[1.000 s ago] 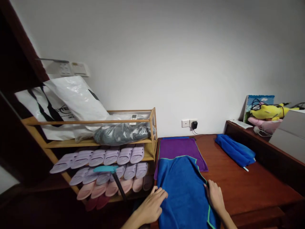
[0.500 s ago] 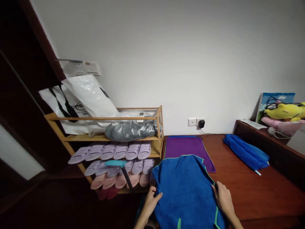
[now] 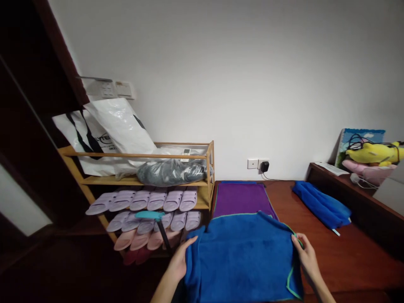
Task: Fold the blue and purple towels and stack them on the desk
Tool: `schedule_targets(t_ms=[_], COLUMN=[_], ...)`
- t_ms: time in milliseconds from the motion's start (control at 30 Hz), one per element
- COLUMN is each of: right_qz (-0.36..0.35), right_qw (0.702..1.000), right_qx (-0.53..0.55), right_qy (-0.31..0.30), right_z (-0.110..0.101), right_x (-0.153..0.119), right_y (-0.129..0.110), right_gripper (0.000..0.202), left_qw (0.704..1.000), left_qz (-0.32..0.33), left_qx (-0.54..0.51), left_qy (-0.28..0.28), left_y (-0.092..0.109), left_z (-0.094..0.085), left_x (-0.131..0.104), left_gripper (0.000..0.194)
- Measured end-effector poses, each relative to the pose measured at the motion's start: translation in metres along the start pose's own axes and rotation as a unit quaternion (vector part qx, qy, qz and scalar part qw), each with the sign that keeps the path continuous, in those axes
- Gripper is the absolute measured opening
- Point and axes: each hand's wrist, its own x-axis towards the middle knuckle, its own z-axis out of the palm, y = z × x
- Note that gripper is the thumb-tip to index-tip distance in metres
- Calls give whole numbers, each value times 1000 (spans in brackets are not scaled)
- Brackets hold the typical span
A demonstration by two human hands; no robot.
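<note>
A blue cloth with green edging [image 3: 243,256] spreads between both hands at the bottom of the view. My left hand [image 3: 180,260] is closed on its left edge, the thumb on top. On the right side, my right hand [image 3: 306,254] pinches the green-trimmed edge between thumb and fingers. Behind the blue cloth, partly covered by it, a purple cloth [image 3: 241,198] lies flat on the brown wooden surface [image 3: 341,261]. Further right rests a bunched blue cloth [image 3: 320,204] with a small white tag.
At left stands a wooden rack [image 3: 202,184] with slippers [image 3: 132,200], white bags [image 3: 121,126] and a plastic-wrapped dark bundle [image 3: 173,171]. A teal-topped handle [image 3: 150,215] leans before it. A raised ledge at right holds a yellow plush toy [image 3: 372,153].
Both hands have moved apart, stretching the blue cloth wider. Its top edge is lower and straighter. The view has shifted slightly.
</note>
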Motion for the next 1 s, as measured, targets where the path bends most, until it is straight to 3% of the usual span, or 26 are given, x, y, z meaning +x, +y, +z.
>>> schedule_targets(t_ms=[100,167,267,367,433,533,567,633,700,800,900,1000], right_qz=[44,90,143,150,131,89,77,71,86,110,88,51], right_qw=[997,990,978,973,968,959,956,948,940,937,953,968], right_qx=[19,-18,-96,-165,-212,-268,-283,-309,-327,-324,-285,-243], right_qy=[57,106,121,61,26,4,3,18,47,68,43,27], right_z=[-31,-52,-77,-87,-81,-54,-42,-17,4,20,18,2], right_x=[8,8,0,-11,-13,-3,3,19,34,52,64,71], right_y=[10,26,53,72,75,69,66,60,57,57,58,57], right_gripper=[47,50,43,28,20,22,27,37,45,51,42,41], left_qw=[997,991,965,930,867,698,662,633,657,731,786,851], left_qz=[24,65,102,123,211,348,359,339,290,238,220,199], left_qx=[3,65,238,345,444,620,653,692,688,629,568,477], left_qy=[-75,-93,-43,21,75,89,78,76,103,115,105,92], left_y=[5,0,-19,-40,-47,-49,-49,-49,-49,-47,-38,-22], left_z=[21,30,29,19,20,40,50,68,79,77,58,37], left_x=[-1,4,12,10,2,-8,-8,-1,12,33,48,55], left_gripper=[55,67,68,67,68,62,57,43,40,39,29,18])
